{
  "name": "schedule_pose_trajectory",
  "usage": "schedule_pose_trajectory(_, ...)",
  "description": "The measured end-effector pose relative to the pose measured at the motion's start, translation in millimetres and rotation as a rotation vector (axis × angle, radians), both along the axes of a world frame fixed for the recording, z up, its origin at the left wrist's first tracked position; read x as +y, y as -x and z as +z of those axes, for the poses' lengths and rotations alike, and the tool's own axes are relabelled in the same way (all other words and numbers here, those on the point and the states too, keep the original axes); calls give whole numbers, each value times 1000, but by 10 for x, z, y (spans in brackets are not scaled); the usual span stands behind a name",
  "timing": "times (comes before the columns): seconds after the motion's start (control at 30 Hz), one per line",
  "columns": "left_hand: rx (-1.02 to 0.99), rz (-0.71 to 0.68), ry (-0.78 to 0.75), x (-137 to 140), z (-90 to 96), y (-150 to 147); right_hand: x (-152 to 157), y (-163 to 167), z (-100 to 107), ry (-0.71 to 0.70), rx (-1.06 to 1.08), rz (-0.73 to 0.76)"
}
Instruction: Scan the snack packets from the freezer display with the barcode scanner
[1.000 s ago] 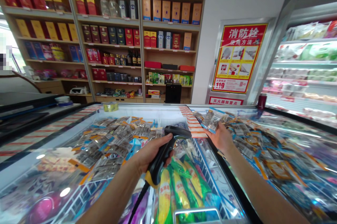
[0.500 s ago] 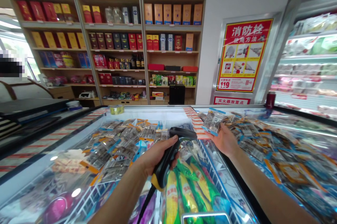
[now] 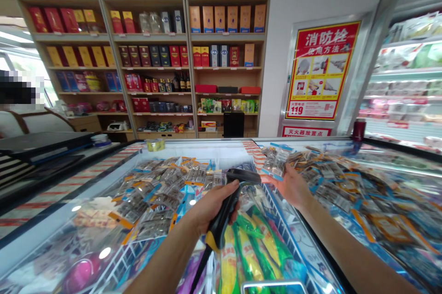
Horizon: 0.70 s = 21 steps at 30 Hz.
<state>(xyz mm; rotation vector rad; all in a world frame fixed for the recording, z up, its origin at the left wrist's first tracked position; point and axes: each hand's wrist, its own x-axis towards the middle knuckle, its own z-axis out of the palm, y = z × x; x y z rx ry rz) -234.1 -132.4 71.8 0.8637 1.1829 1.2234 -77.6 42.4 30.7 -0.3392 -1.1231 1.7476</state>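
My left hand is wrapped round the handle of a black and yellow barcode scanner. The scanner's head faces right, and its cable runs down toward the bottom edge. In my right hand is a small clear snack packet with blue edges, pinched at its lower right side. The packet is a short way right of the scanner's head, apart from it. To the right of that hand lies a pile of similar packets on the freezer glass. Another heap of packets with orange and blue edges spreads left of the scanner.
Bagged corn cobs lie in a white wire basket below my hands. A roll of yellowish tape stands on the far left freezer rim. Shelves of boxes line the back wall. At the far left a person is partly visible.
The view has shifted slightly, so most things appear a little further right. The packet has turned slightly and sits a bit more to the left; both hands keep their holds.
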Motion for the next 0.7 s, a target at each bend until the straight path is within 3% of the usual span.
schedule_pose_trajectory(0.17, 100, 70, -63, -128, 170, -42, 6, 37, -55, 228, 74, 37)
schedule_pose_trajectory(0.4, 308, -6, -129, -392, 404, -78, 132, 22, -180, 242, 82, 9)
schedule_pose_trajectory(0.7, 404, -61, -125, -488, 484, -165, 163, 14, -183, 255, 79, 3)
